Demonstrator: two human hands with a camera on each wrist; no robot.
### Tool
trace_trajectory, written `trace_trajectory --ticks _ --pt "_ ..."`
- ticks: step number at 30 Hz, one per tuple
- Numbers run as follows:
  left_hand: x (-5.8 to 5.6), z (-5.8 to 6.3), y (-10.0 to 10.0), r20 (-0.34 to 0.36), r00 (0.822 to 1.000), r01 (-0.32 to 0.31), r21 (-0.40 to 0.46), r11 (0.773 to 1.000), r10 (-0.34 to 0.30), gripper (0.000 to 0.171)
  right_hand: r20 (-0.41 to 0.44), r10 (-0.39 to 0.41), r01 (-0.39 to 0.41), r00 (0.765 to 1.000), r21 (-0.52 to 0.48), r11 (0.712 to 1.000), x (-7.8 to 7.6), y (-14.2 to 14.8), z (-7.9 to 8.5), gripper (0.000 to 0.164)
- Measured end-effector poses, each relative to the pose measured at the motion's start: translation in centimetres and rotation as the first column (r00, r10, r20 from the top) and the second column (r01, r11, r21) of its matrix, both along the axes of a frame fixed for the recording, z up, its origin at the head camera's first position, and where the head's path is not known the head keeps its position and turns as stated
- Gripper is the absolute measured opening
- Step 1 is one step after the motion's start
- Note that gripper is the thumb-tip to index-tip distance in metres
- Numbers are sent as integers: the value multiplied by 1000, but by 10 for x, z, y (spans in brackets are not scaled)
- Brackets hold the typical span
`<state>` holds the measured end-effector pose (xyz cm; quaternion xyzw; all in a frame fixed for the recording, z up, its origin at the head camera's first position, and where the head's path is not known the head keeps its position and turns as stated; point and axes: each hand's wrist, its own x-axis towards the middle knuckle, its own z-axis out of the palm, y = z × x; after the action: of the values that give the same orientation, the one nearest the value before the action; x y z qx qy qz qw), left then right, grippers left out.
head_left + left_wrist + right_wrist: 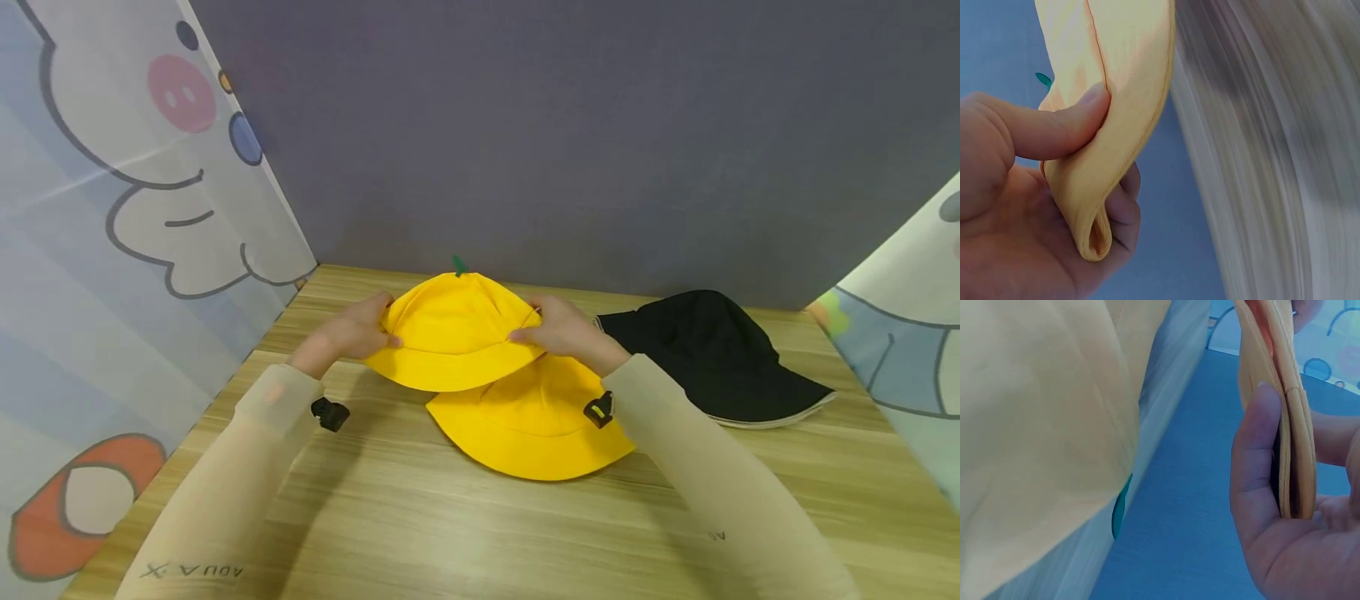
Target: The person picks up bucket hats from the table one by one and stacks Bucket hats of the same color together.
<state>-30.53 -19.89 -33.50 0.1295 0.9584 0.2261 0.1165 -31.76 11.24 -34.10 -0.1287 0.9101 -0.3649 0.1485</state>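
Note:
Both hands hold a yellow bucket hat (453, 321) with a green stem on its crown, its front facing the head camera. My left hand (352, 329) grips one side, its thumb on the seam above the brim; in the left wrist view the brim (1129, 106) folds under into a loop between thumb and fingers. The right hand (558, 329) pinches the opposite side; the right wrist view shows the hat's layered edge (1294, 437) between thumb and fingers. A second yellow bucket hat (540, 433) lies on the table, partly covered by the held one and the right hand.
A black bucket hat (697, 358) with a pale brim edge lies to the right, partly behind the right forearm. The wood-grain table (420, 533) meets a grey panel (570, 150) at the back. Cartoon-printed sheets (90, 333) hang at both sides.

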Motion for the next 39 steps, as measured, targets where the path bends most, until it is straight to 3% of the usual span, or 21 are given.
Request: trace_trajectory --ticks 4,10,23,29,35,39 --pt "2 3 8 -10 999 31 42 999 -30 50 56 -40 43 998 -59 997 11 14 3 39" --pt "7 7 22 -19 998 62 65 996 -61 47 29 -7 9 1000 -68 998 23 33 3 33" --pt "19 3 52 24 992 122 144 982 -126 42 -120 36 -19 992 142 990 43 66 3 41" --pt "24 -2 62 35 991 125 155 980 -132 46 -90 13 -1 996 135 991 54 80 0 56" --pt "31 -7 73 57 988 131 156 979 -141 50 -73 16 -7 997 124 992 67 90 -3 53" --pt "35 -11 81 60 988 130 166 978 -142 54 -108 28 -11 994 158 987 72 100 -5 50"
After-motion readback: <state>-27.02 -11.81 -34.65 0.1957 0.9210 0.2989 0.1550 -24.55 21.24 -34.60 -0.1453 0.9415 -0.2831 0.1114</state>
